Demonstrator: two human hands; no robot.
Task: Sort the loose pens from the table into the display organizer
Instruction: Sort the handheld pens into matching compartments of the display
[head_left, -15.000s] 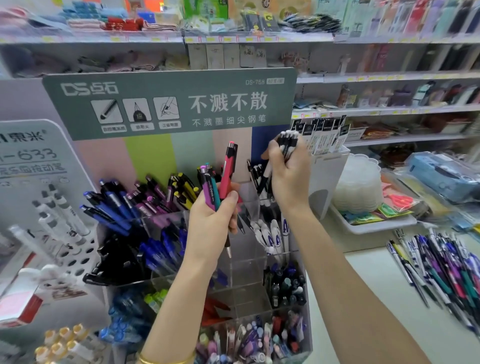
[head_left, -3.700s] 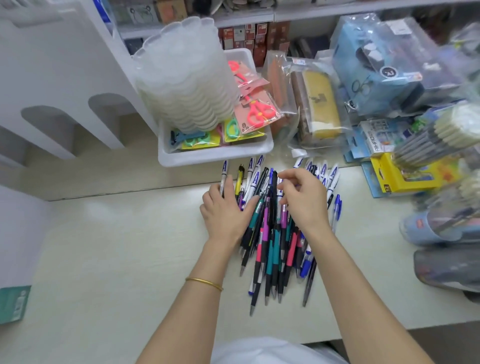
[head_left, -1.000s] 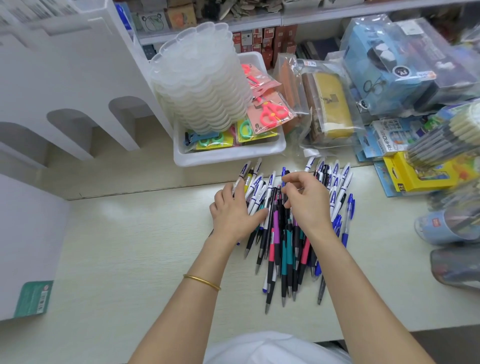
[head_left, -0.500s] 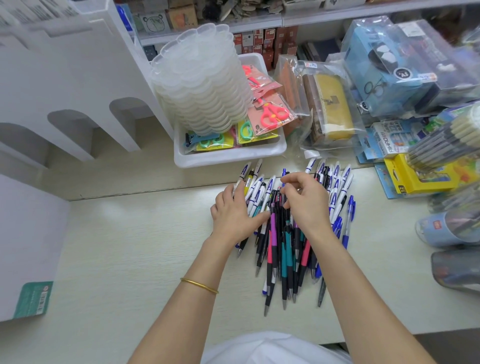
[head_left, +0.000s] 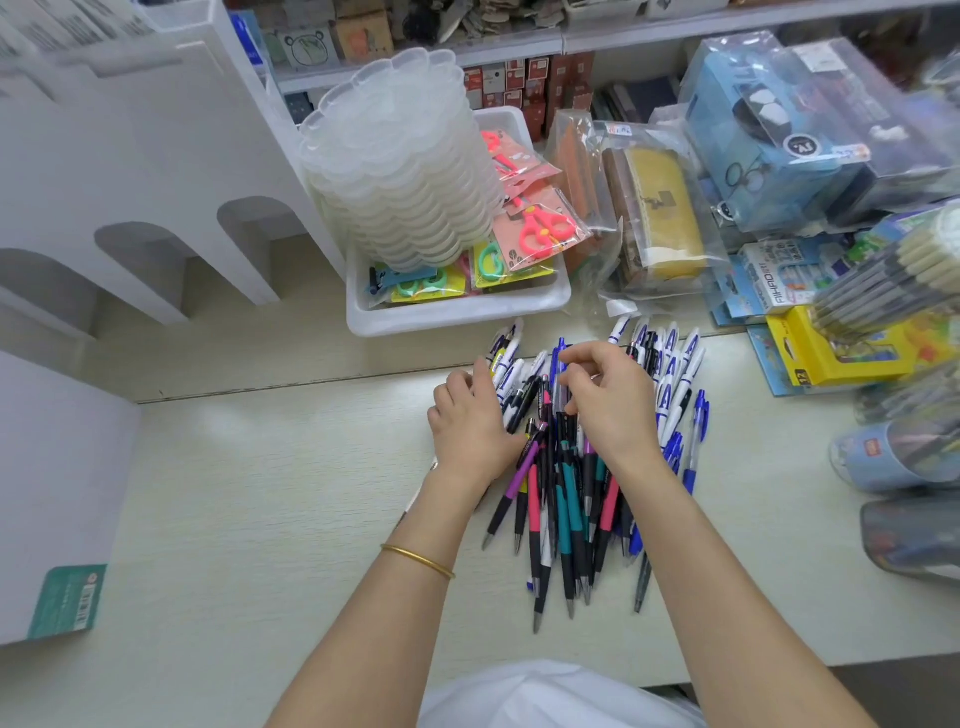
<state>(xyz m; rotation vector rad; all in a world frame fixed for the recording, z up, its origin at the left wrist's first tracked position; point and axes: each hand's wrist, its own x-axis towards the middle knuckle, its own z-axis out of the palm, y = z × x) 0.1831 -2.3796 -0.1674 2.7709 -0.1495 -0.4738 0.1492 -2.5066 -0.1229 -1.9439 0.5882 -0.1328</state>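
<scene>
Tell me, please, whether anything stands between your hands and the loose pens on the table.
Nothing visible does: the left hand rests directly on the pens, and the right hand pinches some near their far ends.

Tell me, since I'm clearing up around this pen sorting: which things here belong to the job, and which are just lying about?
Job in hand:
loose pens
left hand, resting on them
right hand, pinching at them
table

Lying about:
white tray
scissor packs
stack of clear plastic dishes
bagged pencil case
yellow box
</scene>
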